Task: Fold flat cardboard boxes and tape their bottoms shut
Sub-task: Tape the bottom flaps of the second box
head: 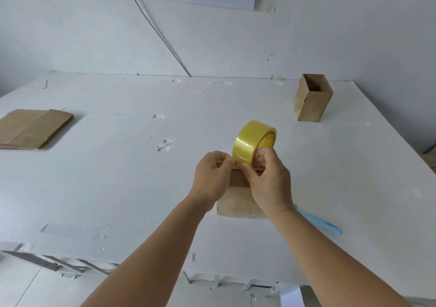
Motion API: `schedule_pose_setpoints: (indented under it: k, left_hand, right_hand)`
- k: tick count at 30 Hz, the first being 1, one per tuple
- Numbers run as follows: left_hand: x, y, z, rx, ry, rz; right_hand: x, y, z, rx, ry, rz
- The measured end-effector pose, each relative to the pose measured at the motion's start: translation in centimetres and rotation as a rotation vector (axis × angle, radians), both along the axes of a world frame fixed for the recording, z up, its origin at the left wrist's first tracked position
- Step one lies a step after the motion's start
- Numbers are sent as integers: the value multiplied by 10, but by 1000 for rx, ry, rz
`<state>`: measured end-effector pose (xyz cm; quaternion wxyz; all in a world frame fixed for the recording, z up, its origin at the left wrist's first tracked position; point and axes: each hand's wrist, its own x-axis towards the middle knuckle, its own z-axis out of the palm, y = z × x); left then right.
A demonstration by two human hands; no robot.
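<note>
A yellow tape roll is held upright above the white table. My right hand grips the roll, fingers through its core and thumb on the outer face. My left hand pinches at the tape's edge on the left side of the roll. Under both hands stands a folded cardboard box, mostly hidden by them, its top flaps closed. A stack of flat cardboard boxes lies at the table's left edge.
An open upright cardboard box stands at the back right. A light blue tool lies on the table beside my right forearm. Bits of clear tape are stuck about the tabletop. A wall with a cable rises behind the table.
</note>
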<state>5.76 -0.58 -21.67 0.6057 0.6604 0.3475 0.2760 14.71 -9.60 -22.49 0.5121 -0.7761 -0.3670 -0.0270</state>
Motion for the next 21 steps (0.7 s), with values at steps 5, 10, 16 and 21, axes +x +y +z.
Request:
schedule_pose_setpoints:
  k: [5,10,16,21]
  left_hand:
    - [-3,6,8,-83,-23,-95]
    - [-3,9,7,14,18,-40]
    - [-1,14,1,89,43,-26]
    - [-2,15,3,-50,-45,-1]
  right_hand:
    - [-4,4,-5,-13,-24,-3]
    - [-4,-1,-9,128,15,22]
    - [12,1,-2,145,386,-96]
    - [26,-4,0,-6,395,-52]
